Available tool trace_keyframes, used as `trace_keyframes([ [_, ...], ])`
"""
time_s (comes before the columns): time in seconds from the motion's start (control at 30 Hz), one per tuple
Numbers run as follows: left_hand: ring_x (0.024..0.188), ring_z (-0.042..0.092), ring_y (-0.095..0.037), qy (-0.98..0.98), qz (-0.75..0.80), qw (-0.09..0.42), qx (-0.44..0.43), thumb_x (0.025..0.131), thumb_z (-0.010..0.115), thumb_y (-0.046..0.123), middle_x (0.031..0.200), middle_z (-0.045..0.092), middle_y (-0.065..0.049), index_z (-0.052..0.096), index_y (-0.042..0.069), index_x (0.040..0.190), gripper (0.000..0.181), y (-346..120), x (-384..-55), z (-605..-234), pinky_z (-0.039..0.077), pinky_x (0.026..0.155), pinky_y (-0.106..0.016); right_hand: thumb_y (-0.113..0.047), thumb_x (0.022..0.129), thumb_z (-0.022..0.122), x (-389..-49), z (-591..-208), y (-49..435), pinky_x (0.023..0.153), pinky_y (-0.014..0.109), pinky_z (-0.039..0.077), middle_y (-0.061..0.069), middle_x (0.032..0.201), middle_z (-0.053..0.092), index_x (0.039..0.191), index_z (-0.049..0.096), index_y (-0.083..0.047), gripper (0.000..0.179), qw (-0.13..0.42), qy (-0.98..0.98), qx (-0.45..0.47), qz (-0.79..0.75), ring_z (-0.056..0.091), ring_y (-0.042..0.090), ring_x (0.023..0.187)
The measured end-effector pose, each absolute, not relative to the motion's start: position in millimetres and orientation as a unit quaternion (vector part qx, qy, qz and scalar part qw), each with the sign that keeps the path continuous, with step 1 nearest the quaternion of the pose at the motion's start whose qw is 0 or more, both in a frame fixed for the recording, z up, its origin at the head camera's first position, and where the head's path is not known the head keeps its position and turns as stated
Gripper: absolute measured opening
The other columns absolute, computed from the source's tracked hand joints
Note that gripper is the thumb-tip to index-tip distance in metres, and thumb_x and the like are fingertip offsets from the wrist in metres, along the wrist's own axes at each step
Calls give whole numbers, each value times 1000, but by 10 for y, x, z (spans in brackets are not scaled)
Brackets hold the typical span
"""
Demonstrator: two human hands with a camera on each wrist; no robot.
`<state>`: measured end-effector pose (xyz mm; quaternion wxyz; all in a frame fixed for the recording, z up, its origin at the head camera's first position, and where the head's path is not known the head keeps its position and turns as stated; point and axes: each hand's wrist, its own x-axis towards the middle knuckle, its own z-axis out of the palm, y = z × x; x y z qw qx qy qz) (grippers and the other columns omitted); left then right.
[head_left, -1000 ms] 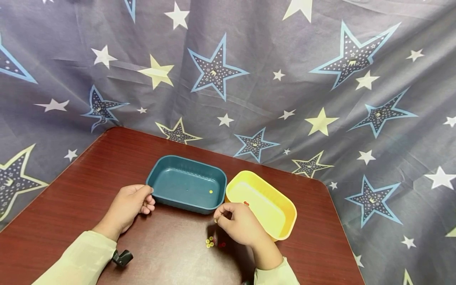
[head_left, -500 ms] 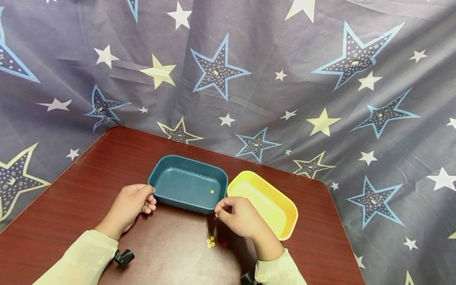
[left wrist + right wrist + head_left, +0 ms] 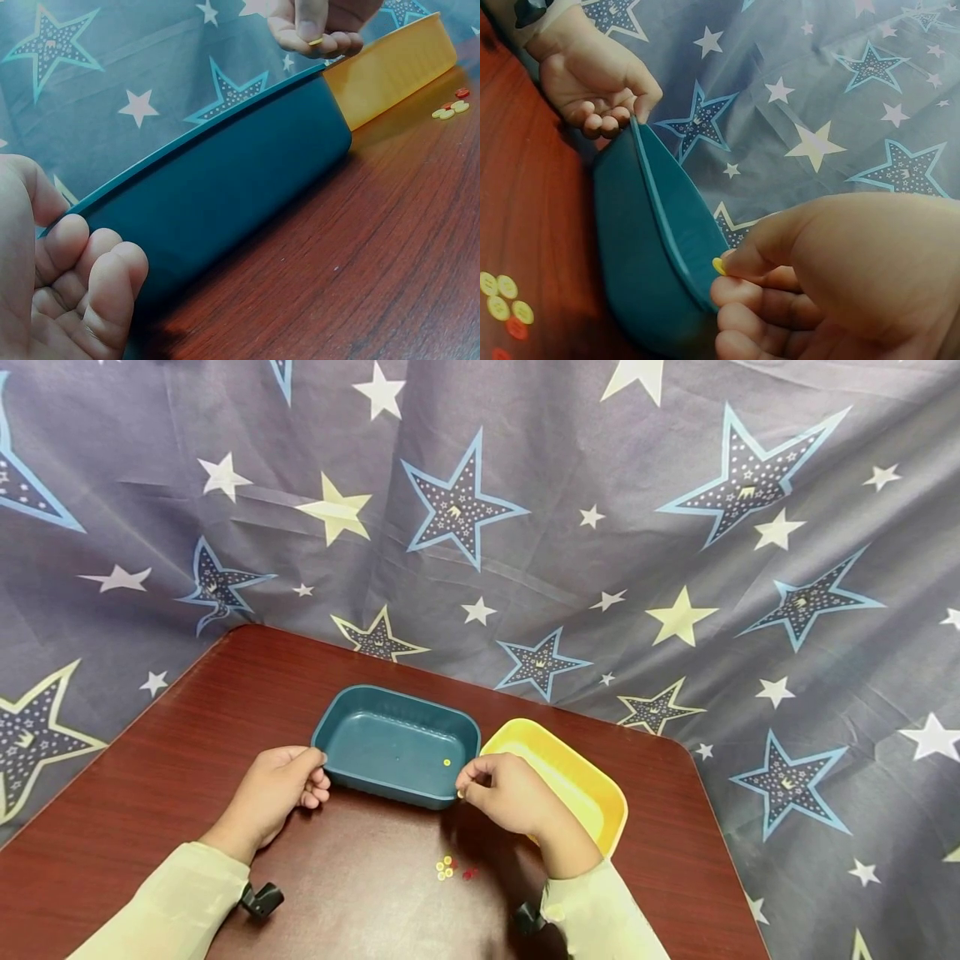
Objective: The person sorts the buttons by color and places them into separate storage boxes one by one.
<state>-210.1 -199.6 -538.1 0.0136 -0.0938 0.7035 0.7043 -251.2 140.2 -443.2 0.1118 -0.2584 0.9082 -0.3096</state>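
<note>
My left hand (image 3: 273,789) grips the left front rim of a dark teal plastic tray (image 3: 390,787), thumb over the edge. Between thumb and forefinger my right hand (image 3: 510,793) pinches a small yellow button (image 3: 718,265), held right at the tray's front right corner. Inside the teal tray lies another yellow button (image 3: 447,762). On the table in front are several loose yellow buttons (image 3: 508,286) with red buttons (image 3: 516,328) beside them. A yellow tray (image 3: 611,810) stands to the right, partly hidden behind my right hand and forearm.
Both trays stand close together on a reddish-brown wooden table (image 3: 180,727) with rounded far corners. Behind it hangs a grey curtain (image 3: 555,585) printed with stars. Dark wrist-worn camera pieces (image 3: 261,900) stick out by the sleeves.
My right hand has moved away from me with the yellow button, up to the teal tray's front right corner. It now covers the red buttons seen earlier inside the yellow tray. My left hand stays put.
</note>
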Motion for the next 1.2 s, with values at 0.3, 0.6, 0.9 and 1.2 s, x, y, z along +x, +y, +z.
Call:
trace_keyframes([
  [0.3, 60, 69, -14, 705, 703, 12, -95, 100, 56, 14, 70, 67, -4, 66, -5, 90, 24, -1994, -2105, -5383, 63, 55, -31, -21, 97, 71, -2697, -4332, 1338, 70, 25, 53, -13, 79, 69, 91, 77, -24, 9, 122, 914, -261, -285, 60, 10, 78],
  [0.6, 61, 68, -14, 704, 704, 15, -95, 100, 56, 15, 71, 67, -4, 66, -5, 91, 24, -1994, -2100, -5366, 63, 56, -30, -18, 99, 70, -2876, -4274, 1226, 55, 27, 46, -7, 72, 67, 91, 80, -20, 13, 160, 914, -263, -266, 54, 15, 63],
  [0.9, 61, 68, -14, 703, 704, 18, -95, 100, 56, 14, 71, 67, -4, 65, -5, 89, 23, -2001, -2098, -5354, 63, 55, -30, -15, 98, 69, -3092, -4229, 1073, 55, 27, 47, 0, 79, 73, 97, 81, -12, 13, 191, 922, -255, -218, 56, 14, 62],
  [1.2, 60, 68, -13, 702, 705, 20, -95, 99, 56, 14, 71, 67, -4, 66, -4, 88, 23, -1993, -2100, -5354, 63, 55, -30, -17, 97, 70, -3183, -4208, 975, 64, 27, 51, -6, 80, 74, 95, 81, -15, 11, 193, 932, -248, -178, 61, 14, 73],
])
